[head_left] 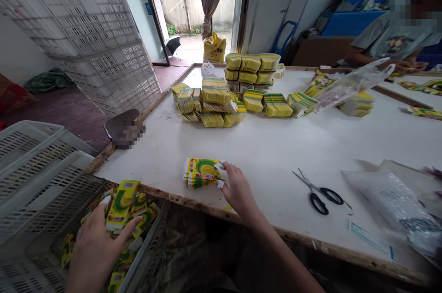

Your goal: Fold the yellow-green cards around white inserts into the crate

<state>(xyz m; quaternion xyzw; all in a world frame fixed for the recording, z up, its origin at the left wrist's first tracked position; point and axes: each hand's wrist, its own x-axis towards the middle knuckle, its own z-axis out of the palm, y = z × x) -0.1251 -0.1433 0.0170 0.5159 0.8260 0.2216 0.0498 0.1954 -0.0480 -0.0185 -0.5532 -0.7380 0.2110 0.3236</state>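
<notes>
My right hand (236, 188) rests on the white table (276, 155) near its front edge, with taped fingertips pressed against the right end of a small stack of yellow-green packets (200, 172). My left hand (95, 247) reaches down into a white plastic crate (41, 192) at the lower left. Its fingers are closed on a loose yellow-green packet (120, 203) that lies on top of several others in the crate.
Black-handled scissors (319, 192) and clear plastic bags (397, 205) lie to the right. Bundled packet stacks (241, 95) fill the far middle of the table. Another person (397, 40) works at the far right. White crates (86, 40) lean on the left.
</notes>
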